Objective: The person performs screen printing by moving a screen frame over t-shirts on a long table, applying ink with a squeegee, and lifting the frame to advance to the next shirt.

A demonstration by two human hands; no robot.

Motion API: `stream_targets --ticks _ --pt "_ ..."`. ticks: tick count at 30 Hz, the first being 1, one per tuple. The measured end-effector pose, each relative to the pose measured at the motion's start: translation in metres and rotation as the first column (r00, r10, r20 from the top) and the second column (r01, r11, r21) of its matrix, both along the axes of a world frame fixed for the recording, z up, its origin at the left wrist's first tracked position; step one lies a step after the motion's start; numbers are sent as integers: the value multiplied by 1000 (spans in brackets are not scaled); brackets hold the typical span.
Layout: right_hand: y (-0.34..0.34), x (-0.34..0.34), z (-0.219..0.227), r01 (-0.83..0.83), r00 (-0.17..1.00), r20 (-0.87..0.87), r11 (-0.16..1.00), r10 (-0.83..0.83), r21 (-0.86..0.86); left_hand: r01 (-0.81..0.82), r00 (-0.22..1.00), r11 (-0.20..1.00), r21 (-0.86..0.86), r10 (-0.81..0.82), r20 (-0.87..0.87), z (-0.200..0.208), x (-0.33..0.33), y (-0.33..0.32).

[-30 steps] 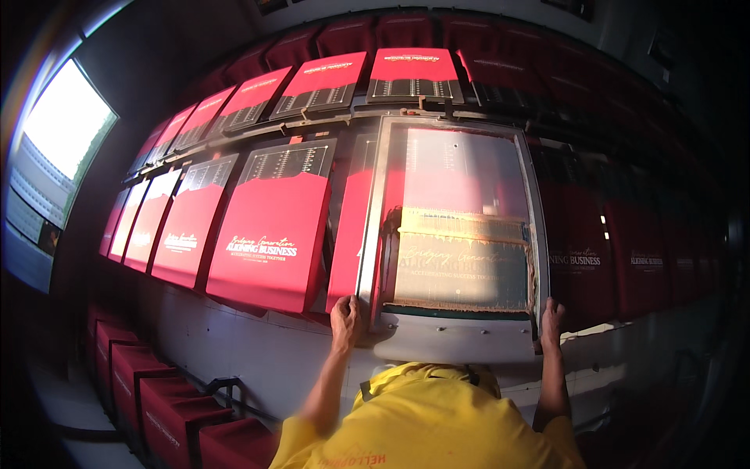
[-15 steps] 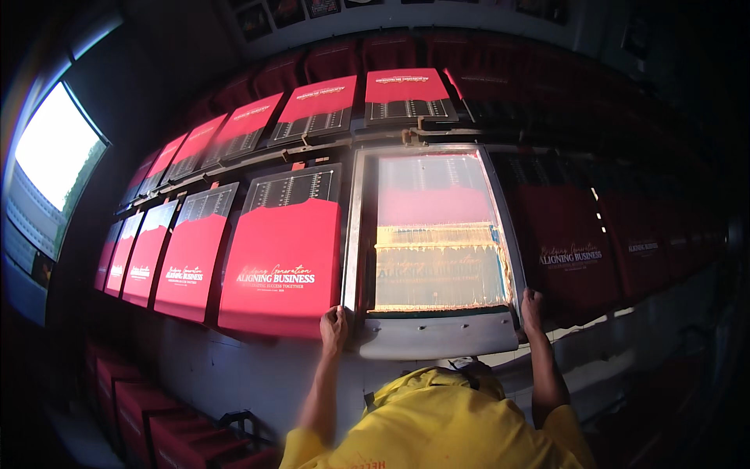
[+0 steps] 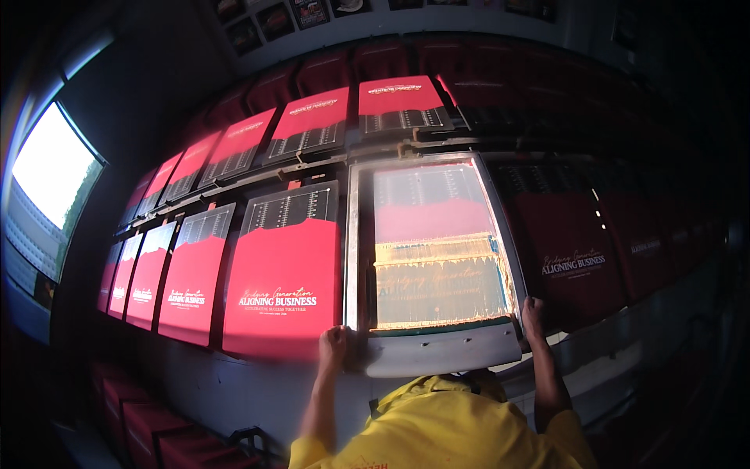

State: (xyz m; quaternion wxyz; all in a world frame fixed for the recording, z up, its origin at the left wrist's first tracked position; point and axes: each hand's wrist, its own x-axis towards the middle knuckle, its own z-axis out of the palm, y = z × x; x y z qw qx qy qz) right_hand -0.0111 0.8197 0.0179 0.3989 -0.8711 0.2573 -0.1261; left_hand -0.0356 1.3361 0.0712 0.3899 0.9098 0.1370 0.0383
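Observation:
A screen printing frame (image 3: 356, 234) with a silver metal rim lies over a pallet right in front of me. Through its pale mesh (image 3: 430, 191) a red shirt shows faintly. Yellowish ink smears and a lettered stencil area (image 3: 433, 288) cover the near half. A wide grey squeegee (image 3: 441, 356) with a green blade edge rests across the near end. My left hand (image 3: 333, 344) is closed round the frame's near left corner. My right hand (image 3: 533, 316) is closed on its near right side; part of its fingers is hidden.
Red printed shirts lie on black pallets in two long rows, such as the shirt (image 3: 281, 266) at my left and a shaded shirt (image 3: 566, 250) at my right. A metal rail (image 3: 312, 162) runs between the rows. Red-covered boards (image 3: 148, 426) stand low at left. A bright window (image 3: 55, 180) is at far left.
The whole scene sits slightly lower in the picture, as my view has shifted. Both hands keep their grip on the frame's sides, and the frame lies over the same pallet.

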Motion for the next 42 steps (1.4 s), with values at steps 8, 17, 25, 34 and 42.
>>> stream_targets --ticks 8,17,25,34,42 --pt "14 1 7 -14 997 -81 997 8 -77 -11 994 982 187 -8 104 -10 4 -4" --pt "26 -51 101 -515 816 29 749 577 -417 346 900 862 370 -416 128 73 -43 -37" --pt "43 -68 128 -857 409 -331 233 850 -459 714 638 541 444 -764 -96 89 -52 -64" --pt "67 -53 135 -701 622 -148 462 769 -543 598 774 695 400 -631 -61 85 -22 -74" --pt "71 -63 109 -567 649 -32 456 760 -686 551 739 653 519 -671 59 46 -36 -65"
